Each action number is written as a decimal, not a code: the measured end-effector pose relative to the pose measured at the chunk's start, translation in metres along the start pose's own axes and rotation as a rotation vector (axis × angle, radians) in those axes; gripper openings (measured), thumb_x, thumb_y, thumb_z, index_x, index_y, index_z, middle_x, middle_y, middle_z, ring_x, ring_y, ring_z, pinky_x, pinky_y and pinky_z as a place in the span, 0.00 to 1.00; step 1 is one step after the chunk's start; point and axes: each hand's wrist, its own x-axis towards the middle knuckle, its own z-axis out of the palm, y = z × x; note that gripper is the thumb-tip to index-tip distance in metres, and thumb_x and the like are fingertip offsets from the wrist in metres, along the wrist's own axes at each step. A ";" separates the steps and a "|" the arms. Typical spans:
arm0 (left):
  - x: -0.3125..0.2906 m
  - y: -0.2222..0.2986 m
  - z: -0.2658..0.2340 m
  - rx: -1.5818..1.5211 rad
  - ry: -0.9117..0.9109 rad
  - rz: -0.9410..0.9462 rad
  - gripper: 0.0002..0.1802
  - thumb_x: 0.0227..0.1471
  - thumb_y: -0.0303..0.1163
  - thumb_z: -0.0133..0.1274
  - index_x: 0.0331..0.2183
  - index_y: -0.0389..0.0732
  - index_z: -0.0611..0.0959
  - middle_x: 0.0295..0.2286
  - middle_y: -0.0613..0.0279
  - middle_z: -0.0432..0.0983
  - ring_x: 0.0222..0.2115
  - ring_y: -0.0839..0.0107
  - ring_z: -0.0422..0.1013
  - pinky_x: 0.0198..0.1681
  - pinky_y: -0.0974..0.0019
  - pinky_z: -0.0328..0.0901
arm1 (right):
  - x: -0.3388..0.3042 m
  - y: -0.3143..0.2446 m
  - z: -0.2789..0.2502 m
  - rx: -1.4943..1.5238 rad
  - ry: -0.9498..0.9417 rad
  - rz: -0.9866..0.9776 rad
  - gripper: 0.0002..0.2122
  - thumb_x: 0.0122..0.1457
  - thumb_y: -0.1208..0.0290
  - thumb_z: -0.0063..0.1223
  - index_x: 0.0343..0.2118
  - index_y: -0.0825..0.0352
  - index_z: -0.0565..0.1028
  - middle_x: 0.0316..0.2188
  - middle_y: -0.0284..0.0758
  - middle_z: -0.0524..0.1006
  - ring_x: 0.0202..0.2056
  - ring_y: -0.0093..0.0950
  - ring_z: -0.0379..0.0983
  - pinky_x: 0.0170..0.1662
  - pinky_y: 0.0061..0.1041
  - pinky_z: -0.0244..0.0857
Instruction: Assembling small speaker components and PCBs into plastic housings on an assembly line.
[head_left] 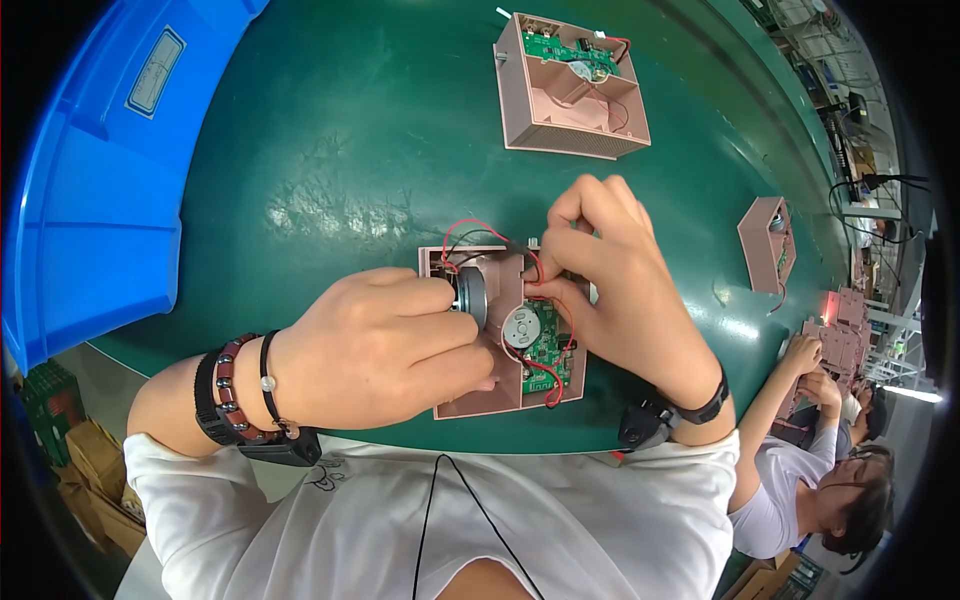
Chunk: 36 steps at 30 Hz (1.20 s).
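Note:
A pink, open-topped housing [505, 402] lies in front of me on the green table. Inside it are a round speaker [472, 298], a green circuit board [548, 350] and a small silver motor [521, 327]. My left hand [385, 345] is closed over the housing's left side, its fingers bent against the speaker; some fingertips are hidden. At the housing's upper right, my right hand [605, 260] pinches the red and black wires [535, 262] near the board's upper end. The exact pinch point is partly covered by the fingers.
Another pink housing [575, 135] with a board stands at the far side, and a smaller-looking one [765, 245] is at the right. A blue bin [110, 200] flanks the left edge. Further right, a co-worker [800, 480] handles pink housings [840, 335]. Cardboard boxes [95, 460] sit at lower left.

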 end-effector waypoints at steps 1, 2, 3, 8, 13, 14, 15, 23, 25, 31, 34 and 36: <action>0.001 0.000 -0.001 -0.004 -0.014 -0.005 0.12 0.36 0.36 0.65 0.20 0.47 0.76 0.16 0.71 0.58 0.17 0.72 0.58 0.18 0.68 0.52 | 0.003 -0.002 -0.002 -0.067 -0.024 0.002 0.10 0.39 0.80 0.64 0.22 0.65 0.71 0.30 0.32 0.65 0.34 0.31 0.60 0.36 0.29 0.54; 0.001 0.001 -0.003 -0.009 -0.028 -0.009 0.12 0.36 0.36 0.65 0.20 0.46 0.76 0.17 0.71 0.58 0.17 0.72 0.58 0.18 0.68 0.53 | 0.006 -0.003 -0.004 -0.134 -0.048 0.004 0.10 0.40 0.79 0.64 0.21 0.65 0.71 0.29 0.31 0.65 0.34 0.31 0.60 0.36 0.29 0.53; 0.002 0.001 -0.003 -0.013 -0.041 -0.012 0.12 0.37 0.35 0.64 0.20 0.46 0.76 0.17 0.71 0.59 0.18 0.71 0.59 0.18 0.67 0.53 | 0.009 -0.004 -0.006 -0.132 -0.048 0.015 0.10 0.40 0.79 0.64 0.21 0.65 0.71 0.29 0.31 0.65 0.34 0.31 0.60 0.36 0.29 0.53; 0.004 0.003 -0.006 0.013 -0.039 -0.007 0.11 0.36 0.35 0.65 0.22 0.46 0.78 0.17 0.70 0.60 0.17 0.70 0.58 0.18 0.66 0.54 | 0.016 -0.004 -0.009 -0.250 -0.150 -0.034 0.07 0.45 0.76 0.61 0.22 0.64 0.71 0.27 0.30 0.66 0.33 0.30 0.63 0.38 0.28 0.51; 0.020 0.002 -0.013 0.144 0.197 -0.109 0.10 0.38 0.31 0.64 0.27 0.45 0.81 0.22 0.68 0.69 0.24 0.66 0.65 0.28 0.63 0.59 | 0.004 0.002 -0.005 -0.260 -0.066 -0.043 0.06 0.47 0.75 0.61 0.25 0.62 0.73 0.26 0.30 0.67 0.34 0.30 0.65 0.40 0.28 0.52; 0.024 -0.001 -0.012 0.187 0.276 -0.183 0.10 0.39 0.30 0.64 0.29 0.45 0.81 0.24 0.68 0.71 0.27 0.65 0.67 0.31 0.63 0.60 | 0.002 0.005 -0.002 -0.214 -0.028 -0.042 0.06 0.47 0.74 0.61 0.26 0.62 0.74 0.26 0.30 0.67 0.35 0.29 0.65 0.41 0.28 0.52; 0.027 -0.004 -0.011 0.230 0.356 -0.257 0.11 0.39 0.29 0.63 0.30 0.44 0.82 0.26 0.67 0.74 0.30 0.64 0.69 0.34 0.62 0.61 | 0.000 0.008 0.001 -0.220 -0.021 -0.053 0.06 0.47 0.74 0.61 0.26 0.62 0.74 0.26 0.30 0.67 0.35 0.29 0.65 0.41 0.28 0.52; 0.025 -0.011 -0.014 0.189 0.142 -0.270 0.08 0.43 0.29 0.61 0.29 0.45 0.79 0.28 0.68 0.74 0.36 0.66 0.70 0.42 0.61 0.58 | -0.010 0.005 0.012 0.193 0.286 -0.021 0.08 0.48 0.72 0.63 0.31 0.62 0.76 0.27 0.27 0.74 0.32 0.27 0.68 0.43 0.29 0.52; 0.027 -0.012 -0.012 0.183 0.147 -0.273 0.08 0.42 0.28 0.61 0.29 0.44 0.79 0.29 0.68 0.74 0.36 0.66 0.70 0.42 0.61 0.58 | -0.010 0.001 0.014 0.073 0.267 -0.060 0.08 0.48 0.73 0.63 0.31 0.62 0.76 0.27 0.26 0.75 0.30 0.27 0.67 0.42 0.29 0.51; 0.027 -0.012 -0.012 0.104 0.128 -0.282 0.08 0.41 0.27 0.62 0.28 0.44 0.81 0.28 0.69 0.74 0.35 0.66 0.69 0.42 0.62 0.58 | -0.014 0.002 0.011 -0.092 0.230 -0.085 0.08 0.47 0.75 0.63 0.30 0.61 0.76 0.27 0.25 0.75 0.30 0.25 0.66 0.41 0.29 0.48; 0.023 -0.012 -0.008 0.058 0.114 -0.289 0.08 0.40 0.27 0.63 0.28 0.45 0.82 0.28 0.69 0.73 0.33 0.67 0.68 0.40 0.63 0.58 | -0.013 -0.001 0.009 -0.168 0.222 -0.113 0.07 0.46 0.77 0.63 0.28 0.60 0.76 0.25 0.25 0.73 0.29 0.24 0.65 0.41 0.30 0.46; 0.022 -0.012 -0.006 0.032 0.108 -0.291 0.08 0.40 0.27 0.63 0.28 0.45 0.82 0.28 0.69 0.73 0.32 0.67 0.68 0.40 0.63 0.58 | -0.013 -0.002 0.009 -0.169 0.227 -0.089 0.07 0.46 0.77 0.63 0.28 0.60 0.76 0.25 0.25 0.72 0.29 0.24 0.64 0.41 0.30 0.46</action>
